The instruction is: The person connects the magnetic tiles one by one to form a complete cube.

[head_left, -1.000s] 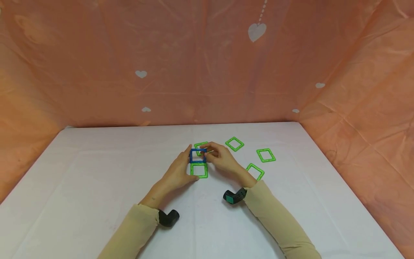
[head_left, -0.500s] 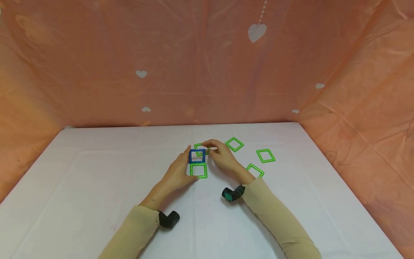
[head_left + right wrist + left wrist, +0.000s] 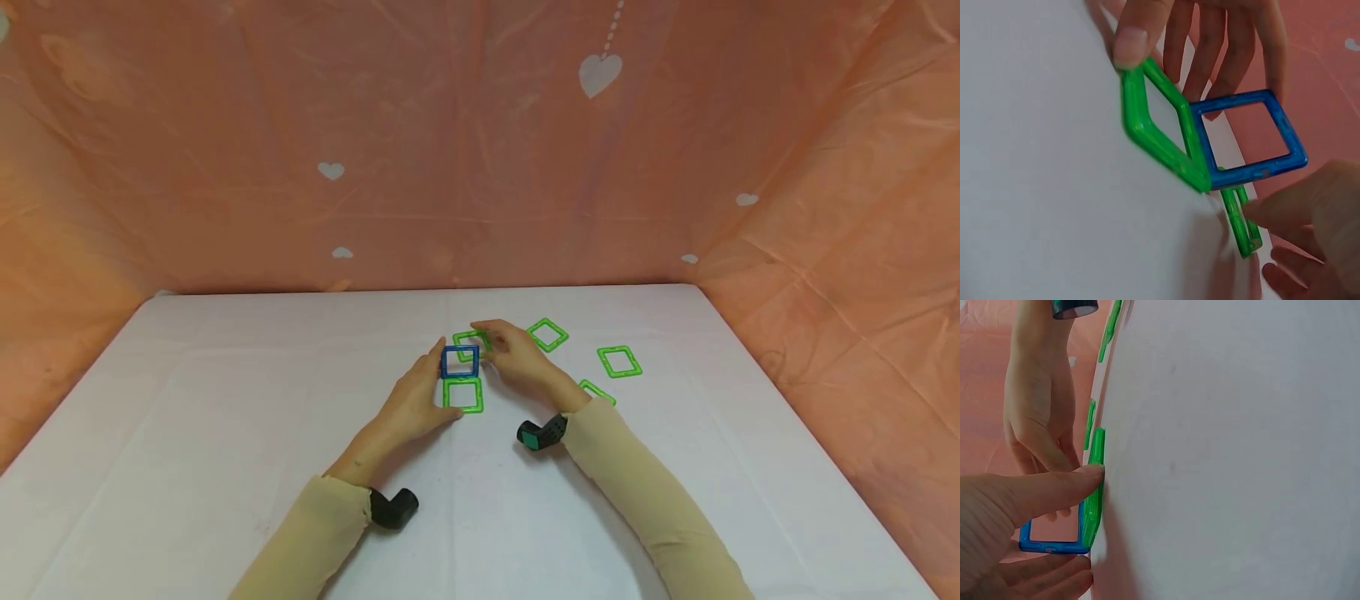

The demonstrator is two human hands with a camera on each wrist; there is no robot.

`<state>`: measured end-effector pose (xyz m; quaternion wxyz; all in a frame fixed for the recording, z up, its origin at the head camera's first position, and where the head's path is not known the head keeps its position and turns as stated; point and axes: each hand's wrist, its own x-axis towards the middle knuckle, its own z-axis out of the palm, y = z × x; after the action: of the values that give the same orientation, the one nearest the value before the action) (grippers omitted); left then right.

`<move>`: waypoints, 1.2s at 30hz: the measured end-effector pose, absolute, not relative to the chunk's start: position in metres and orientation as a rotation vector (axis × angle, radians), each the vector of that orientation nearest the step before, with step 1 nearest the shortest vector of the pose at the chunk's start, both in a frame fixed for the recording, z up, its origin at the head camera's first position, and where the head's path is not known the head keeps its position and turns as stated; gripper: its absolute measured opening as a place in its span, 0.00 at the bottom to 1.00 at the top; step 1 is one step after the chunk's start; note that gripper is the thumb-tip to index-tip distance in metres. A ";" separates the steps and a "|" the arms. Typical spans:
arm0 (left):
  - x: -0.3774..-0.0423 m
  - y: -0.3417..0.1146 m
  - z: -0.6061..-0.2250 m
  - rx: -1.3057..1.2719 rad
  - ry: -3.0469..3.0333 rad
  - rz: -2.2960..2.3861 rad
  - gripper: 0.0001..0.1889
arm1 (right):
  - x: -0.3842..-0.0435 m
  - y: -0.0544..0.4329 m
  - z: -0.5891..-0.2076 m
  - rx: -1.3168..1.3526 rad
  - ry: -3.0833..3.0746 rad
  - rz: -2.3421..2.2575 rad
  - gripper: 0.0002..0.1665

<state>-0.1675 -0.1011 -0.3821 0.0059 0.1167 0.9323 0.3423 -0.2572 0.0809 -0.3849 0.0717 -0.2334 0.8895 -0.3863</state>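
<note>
In the head view my left hand (image 3: pixel 411 398) holds two joined magnetic square frames near the table's middle. The green magnetic tile (image 3: pixel 462 396) lies flat, with my left thumb at its near edge. From its far edge rises the blue magnetic tile (image 3: pixel 1250 140), with left fingers beside and behind it. My right hand (image 3: pixel 522 358) is just beyond the blue tile on the right. Its thumb and fingers spread about the right side of another green tile (image 3: pixel 1241 219), which lies behind the blue one. In the right wrist view a right fingertip overlaps this farther tile.
To the right lie three more green tiles: one at the back (image 3: pixel 548 335), one farther right (image 3: pixel 619 362), and one (image 3: pixel 597 392) partly behind the right wrist. A white cloth covers the table (image 3: pixel 225 433). Orange sheeting (image 3: pixel 450 167) hangs behind and at the sides.
My right fingers have left the blue tile's right edge and moved back to the green tile behind it. My left hand stays on the joined tiles.
</note>
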 end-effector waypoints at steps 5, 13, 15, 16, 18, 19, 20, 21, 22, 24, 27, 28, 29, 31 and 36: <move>-0.167 -0.101 -0.381 0.366 2.915 1.083 0.55 | -0.263 0.082 -0.383 -0.787 2.664 -1.018 0.33; -0.167 -0.100 -0.382 0.347 2.907 1.083 0.55 | -0.270 0.082 -0.385 -0.832 2.666 -0.924 0.31; -0.167 -0.100 -0.382 0.344 2.908 1.079 0.55 | -0.271 0.083 -0.386 -0.828 2.672 -0.920 0.30; -0.167 -0.100 -0.382 0.343 2.910 1.079 0.55 | -0.272 0.084 -0.386 -0.825 2.673 -0.923 0.30; -0.168 -0.101 -0.382 0.341 2.913 1.079 0.55 | -0.273 0.085 -0.388 -0.830 2.680 -0.929 0.29; -0.168 -0.101 -0.382 0.343 2.914 1.081 0.55 | -0.273 0.085 -0.388 -0.827 2.681 -0.936 0.29; -0.168 -0.101 -0.382 0.346 2.915 1.081 0.55 | -0.274 0.086 -0.388 -0.832 2.686 -0.942 0.29; -0.168 -0.101 -0.382 0.349 2.916 1.084 0.55 | -0.274 0.086 -0.389 -0.838 2.693 -0.946 0.29; -0.169 -0.101 -0.383 0.351 2.916 1.084 0.55 | -0.274 0.087 -0.389 -0.844 2.702 -0.948 0.29; -0.169 -0.101 -0.383 0.358 2.916 1.089 0.55 | -0.273 0.088 -0.388 -0.844 2.723 -0.955 0.29; -0.169 -0.101 -0.382 0.362 2.918 1.088 0.55 | -0.272 0.090 -0.388 -0.839 2.763 -0.947 0.30; -0.169 -0.101 -0.382 0.362 2.920 1.083 0.55 | -0.271 0.090 -0.388 -0.833 2.775 -0.939 0.31; -0.169 -0.101 -0.382 0.362 2.921 1.082 0.55 | -0.270 0.091 -0.388 -0.826 2.789 -0.932 0.32; -0.168 -0.101 -0.382 0.360 2.922 1.078 0.55 | -0.268 0.092 -0.388 -0.829 2.826 -0.919 0.33; -0.168 -0.102 -0.382 0.359 2.927 1.068 0.55 | -0.261 0.093 -0.388 -0.767 2.847 -0.906 0.34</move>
<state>-0.1682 -0.1018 -0.3820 0.0028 0.1145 0.9333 0.3404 -0.2614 0.0928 -0.3876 0.0288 -0.2485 0.9226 -0.2936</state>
